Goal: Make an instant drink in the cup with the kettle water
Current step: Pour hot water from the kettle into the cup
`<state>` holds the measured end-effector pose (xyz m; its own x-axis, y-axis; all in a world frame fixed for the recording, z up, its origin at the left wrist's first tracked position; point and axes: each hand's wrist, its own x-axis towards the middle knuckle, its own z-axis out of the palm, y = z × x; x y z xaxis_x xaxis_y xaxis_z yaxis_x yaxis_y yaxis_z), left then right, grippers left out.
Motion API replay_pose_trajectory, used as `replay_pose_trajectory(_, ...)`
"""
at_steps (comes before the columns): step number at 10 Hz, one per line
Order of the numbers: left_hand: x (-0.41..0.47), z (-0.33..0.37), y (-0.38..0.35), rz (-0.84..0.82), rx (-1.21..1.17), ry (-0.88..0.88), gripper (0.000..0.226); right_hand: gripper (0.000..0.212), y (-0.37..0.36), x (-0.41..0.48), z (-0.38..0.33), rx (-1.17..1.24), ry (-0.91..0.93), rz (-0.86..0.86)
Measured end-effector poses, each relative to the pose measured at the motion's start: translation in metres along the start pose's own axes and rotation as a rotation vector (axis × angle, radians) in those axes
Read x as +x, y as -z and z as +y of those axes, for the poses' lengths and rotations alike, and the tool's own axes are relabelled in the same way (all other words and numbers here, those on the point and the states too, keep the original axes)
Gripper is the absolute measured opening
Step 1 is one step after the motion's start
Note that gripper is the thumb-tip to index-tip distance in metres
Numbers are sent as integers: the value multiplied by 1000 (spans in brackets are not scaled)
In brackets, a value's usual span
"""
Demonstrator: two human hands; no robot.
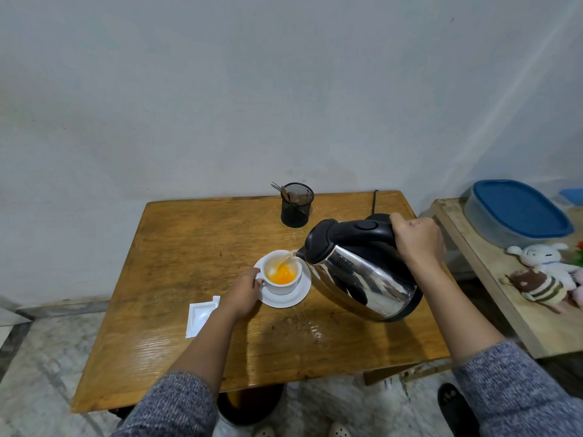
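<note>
At frame centre, the right hand [416,239] is gripping the electric kettle [359,266], pouring into the cup [281,272]; the left hand [244,290] is pinching its handle. Orange powder is dissolving; stirring looks left.

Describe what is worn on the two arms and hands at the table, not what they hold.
Both hands are bare: no gloves, rings or watch show on the left hand or the right hand. Each arm wears a grey, mottled knit sleeve, pushed up so the forearm is uncovered: the left sleeve and the right sleeve match in colour and texture.
</note>
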<state>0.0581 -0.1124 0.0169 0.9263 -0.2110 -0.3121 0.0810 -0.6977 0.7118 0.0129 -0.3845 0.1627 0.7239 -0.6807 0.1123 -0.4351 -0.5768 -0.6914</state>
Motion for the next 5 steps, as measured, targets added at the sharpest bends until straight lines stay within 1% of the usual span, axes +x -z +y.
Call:
replay_pose_trajectory(2, 0, 0, 1, -13, 1, 13, 39, 45, -1, 0, 2, -9, -12, -1)
replay_pose_trajectory(5, -1, 3, 1, -5, 1, -7, 36, 42, -1, 0, 2, 4, -10, 4)
